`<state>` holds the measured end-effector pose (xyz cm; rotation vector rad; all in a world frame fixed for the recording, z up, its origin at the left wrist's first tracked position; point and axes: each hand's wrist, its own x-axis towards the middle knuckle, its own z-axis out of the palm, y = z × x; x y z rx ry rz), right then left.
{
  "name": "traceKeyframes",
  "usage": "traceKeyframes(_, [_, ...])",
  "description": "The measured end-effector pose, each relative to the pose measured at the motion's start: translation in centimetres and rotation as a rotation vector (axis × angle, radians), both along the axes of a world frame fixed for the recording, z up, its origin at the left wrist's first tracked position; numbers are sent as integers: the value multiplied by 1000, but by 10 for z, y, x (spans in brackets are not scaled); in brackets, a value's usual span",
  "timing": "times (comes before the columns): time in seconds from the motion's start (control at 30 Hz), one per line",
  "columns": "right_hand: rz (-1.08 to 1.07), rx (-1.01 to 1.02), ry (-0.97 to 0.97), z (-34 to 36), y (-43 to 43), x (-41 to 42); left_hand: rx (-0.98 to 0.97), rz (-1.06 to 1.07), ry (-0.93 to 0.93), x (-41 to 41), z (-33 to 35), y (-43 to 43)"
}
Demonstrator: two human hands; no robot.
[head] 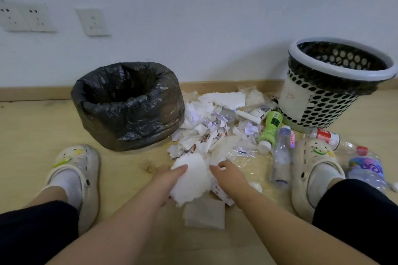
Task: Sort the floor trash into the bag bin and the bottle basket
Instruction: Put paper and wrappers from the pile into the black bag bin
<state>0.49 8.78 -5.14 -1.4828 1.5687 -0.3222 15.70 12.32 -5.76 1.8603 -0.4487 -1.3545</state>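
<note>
A heap of torn white paper and tissue (212, 127) lies on the wooden floor between a black-bag-lined bin (127, 105) at left and a perforated white basket (331, 84) at right. My left hand (170, 178) grips a wad of white tissue (191, 176) at the heap's near edge. My right hand (228, 173) lies on the paper just right of that wad, fingers curled into the scraps. A green bottle (270, 129), a clear bottle (281, 157), a red-labelled bottle (326, 136) and a purple-labelled bottle (366, 168) lie at right.
My feet in cream clogs stand at left (74, 178) and right (312, 170) of the heap, the right one among the bottles. A flat tissue sheet (204, 213) lies under my wrists. The wall with sockets (28, 17) is behind the bins.
</note>
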Motion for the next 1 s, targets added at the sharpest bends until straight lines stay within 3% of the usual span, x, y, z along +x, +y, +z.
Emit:
traceKeyframes(0.13, [-54, 197, -346, 40, -19, 2, -142, 7, 53, -11, 41, -26])
traceKeyframes(0.2, [-63, 212, -426, 58, -30, 4, -181, -20, 28, -15, 63, -38])
traceKeyframes(0.33, [-102, 159, -481, 86, -57, 4, -201, -85, -149, -16, 96, -64])
traceKeyframes(0.4, [-177, 150, -500, 94, -72, -1, -228, -128, -295, -15, 107, -75])
traceKeyframes(0.5, [-311, 117, -497, 95, -99, -10, -259, -106, -366, -13, 104, -98])
traceKeyframes(0.63, [-512, 71, -516, 79, -134, -35, -267, -8, -293, -20, 73, -140])
traceKeyframes(0.87, [-738, 72, -557, 27, -197, -71, -165, -26, -41, -71, 25, -230])
traceKeyframes(1.0, [-738, 86, -553, 4, -221, -81, -96, -52, -257, -86, 2, -277])
